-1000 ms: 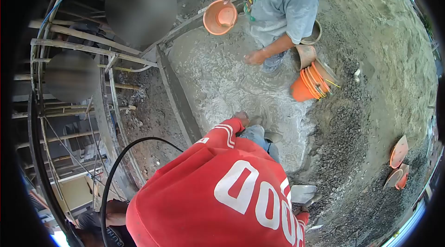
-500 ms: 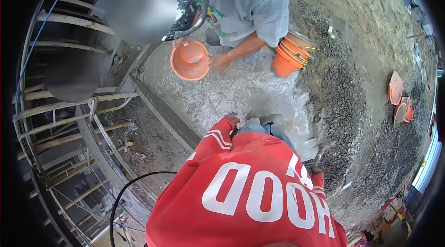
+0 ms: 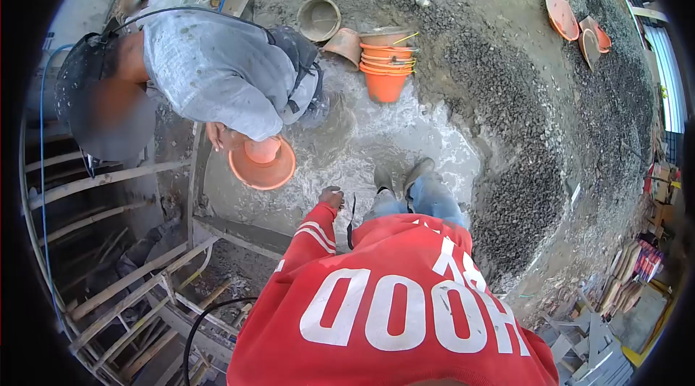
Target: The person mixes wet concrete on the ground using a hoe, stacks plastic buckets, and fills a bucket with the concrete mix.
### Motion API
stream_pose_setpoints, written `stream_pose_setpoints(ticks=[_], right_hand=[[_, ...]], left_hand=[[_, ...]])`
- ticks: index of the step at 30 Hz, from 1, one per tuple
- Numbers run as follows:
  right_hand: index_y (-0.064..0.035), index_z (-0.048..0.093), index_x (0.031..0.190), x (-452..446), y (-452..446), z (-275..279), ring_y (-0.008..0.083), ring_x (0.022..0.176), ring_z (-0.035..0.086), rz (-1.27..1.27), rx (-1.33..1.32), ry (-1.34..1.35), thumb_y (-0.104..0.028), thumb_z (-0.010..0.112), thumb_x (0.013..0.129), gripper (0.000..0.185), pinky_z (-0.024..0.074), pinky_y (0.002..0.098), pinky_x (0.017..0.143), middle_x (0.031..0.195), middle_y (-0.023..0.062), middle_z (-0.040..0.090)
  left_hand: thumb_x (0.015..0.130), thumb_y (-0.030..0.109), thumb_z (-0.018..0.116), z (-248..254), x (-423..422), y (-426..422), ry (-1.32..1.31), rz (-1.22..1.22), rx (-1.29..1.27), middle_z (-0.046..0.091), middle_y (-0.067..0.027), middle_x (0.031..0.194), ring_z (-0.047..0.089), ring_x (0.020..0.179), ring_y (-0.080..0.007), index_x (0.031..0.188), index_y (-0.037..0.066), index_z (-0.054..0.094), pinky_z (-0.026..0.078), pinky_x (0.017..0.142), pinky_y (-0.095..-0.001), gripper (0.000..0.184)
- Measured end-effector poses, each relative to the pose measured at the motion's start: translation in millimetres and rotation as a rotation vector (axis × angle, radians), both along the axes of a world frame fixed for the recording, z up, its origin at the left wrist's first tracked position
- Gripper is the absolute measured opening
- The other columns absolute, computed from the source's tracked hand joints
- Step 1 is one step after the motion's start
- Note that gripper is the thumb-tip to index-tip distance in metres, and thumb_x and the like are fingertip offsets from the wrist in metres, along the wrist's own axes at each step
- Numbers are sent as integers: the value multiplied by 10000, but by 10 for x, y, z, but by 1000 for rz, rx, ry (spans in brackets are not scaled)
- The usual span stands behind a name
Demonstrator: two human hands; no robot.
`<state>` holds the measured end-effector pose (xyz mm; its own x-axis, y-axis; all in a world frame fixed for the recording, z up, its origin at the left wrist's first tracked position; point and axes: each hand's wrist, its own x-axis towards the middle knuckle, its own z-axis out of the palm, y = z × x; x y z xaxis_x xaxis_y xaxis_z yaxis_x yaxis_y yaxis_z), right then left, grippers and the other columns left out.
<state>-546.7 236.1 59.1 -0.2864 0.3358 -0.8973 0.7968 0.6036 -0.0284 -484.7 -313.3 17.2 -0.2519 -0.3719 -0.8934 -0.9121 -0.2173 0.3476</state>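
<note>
My left hand [image 3: 332, 198] reaches out from a red sleeve with white stripes, above the wet grey cement. Its fingers look curled in, and I see nothing in them. My right hand is out of sight behind my red hoodie. Nearest to my left hand is an orange bucket [image 3: 284, 169], tilted so its mouth shows. The hand [image 3: 215, 135] of a bent-over co-worker is at its far side. A thin black strap [image 3: 351, 223] hangs beside my left wrist. My boots [image 3: 418, 169] stand in the wet cement [image 3: 326, 143].
Stacked orange buckets [image 3: 386, 85] stand beyond the cement, next to a grey-lined bucket [image 3: 318, 19]. Dark gravel [image 3: 514, 118] lies on the right, with orange scoop-like pieces [image 3: 562, 17] farther off. At left, a wooden edge board [image 3: 242, 235] borders bamboo and timber framing [image 3: 123, 172].
The view has turned. The co-worker and the bucket in their hands now appear farther left and lower. My right hand, earlier at a shovel-like tool's handle, has gone from view along with the tool.
</note>
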Motion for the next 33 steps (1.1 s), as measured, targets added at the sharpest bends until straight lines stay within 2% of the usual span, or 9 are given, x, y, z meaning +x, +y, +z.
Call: stream_pose_setpoints(ticks=[5, 11, 19, 23, 25, 26, 27, 30, 33], right_hand=[[-38, 581, 760, -246, 284, -188, 218, 427, 514, 133, -22, -60, -132, 674, 740, 133, 444, 360, 416, 559, 69, 549], [-46, 576, 753, -1504, 311, -408, 215, 424, 508, 377, -89, -29, -134, 674, 741, 132, 442, 359, 416, 556, 66, 545], [-56, 570, 745, -2880, 265, -535, 211, 421, 500, 563, -167, 37, -137, 673, 742, 132, 439, 359, 416, 553, 61, 539], [-60, 566, 741, -3252, 428, -636, 208, 419, 496, 641, -164, 25, -138, 673, 743, 133, 438, 359, 416, 551, 59, 536], [-63, 565, 739, -3345, 518, -709, 207, 419, 494, 694, -147, 2, -139, 673, 743, 133, 437, 359, 416, 550, 57, 535], [-64, 564, 738, -3372, 572, -733, 207, 418, 493, 720, -135, -13, -139, 673, 743, 133, 437, 358, 416, 549, 57, 534], [-65, 563, 737, -3392, 595, -763, 206, 418, 492, 757, -127, -28, -140, 673, 743, 133, 436, 358, 416, 549, 56, 533], [-69, 561, 734, -3453, 630, -857, 205, 417, 489, 869, -98, -72, -141, 673, 744, 134, 435, 358, 416, 548, 55, 531], [-73, 558, 731, -3496, 597, -955, 203, 415, 486, 978, -71, -94, -142, 673, 744, 135, 434, 358, 416, 546, 53, 529]], left_hand=[[803, 165, 637, 340, -597, 186, 152, 4, -134, 681, -141, 734, 665, 565, -211, 1119, 90, 636, 548, 540, -330, 325], [782, 250, 649, 455, -851, 426, 229, 67, -294, 696, -118, 793, 674, 611, -228, 1109, 151, 652, 557, 669, -363, 342], [750, 253, 645, 362, -458, 1436, -41, 202, -287, 638, -176, 1132, 601, 1070, -334, 1086, 168, 681, 474, 936, -416, 348], [748, 253, 648, 359, -133, 2118, -59, 306, -288, 631, -177, 1152, 601, 1068, -345, 1044, 166, 703, 464, 957, -413, 313], [751, 271, 660, 443, 69, 2502, -113, 301, -541, 660, -179, 1085, 619, 1027, -359, 1004, 165, 716, 491, 918, -416, 280], [765, 251, 666, 438, 185, 2654, -107, 374, -599, 698, -173, 903, 677, 864, -324, 1020, 148, 707, 539, 808, -399, 278], [765, 251, 666, 476, 318, 2771, -126, 409, -592, 698, -173, 903, 677, 864, -324, 1020, 148, 707, 539, 808, -399, 278], [792, 160, 638, 464, 696, 3105, -73, 679, -414, 683, -131, 692, 675, 604, -204, 1047, 102, 675, 550, 625, -343, 264], [796, 170, 635, 521, 932, 3368, -130, 912, -349, 684, -134, 697, 675, 604, -204, 1037, 107, 673, 548, 630, -347, 252]])
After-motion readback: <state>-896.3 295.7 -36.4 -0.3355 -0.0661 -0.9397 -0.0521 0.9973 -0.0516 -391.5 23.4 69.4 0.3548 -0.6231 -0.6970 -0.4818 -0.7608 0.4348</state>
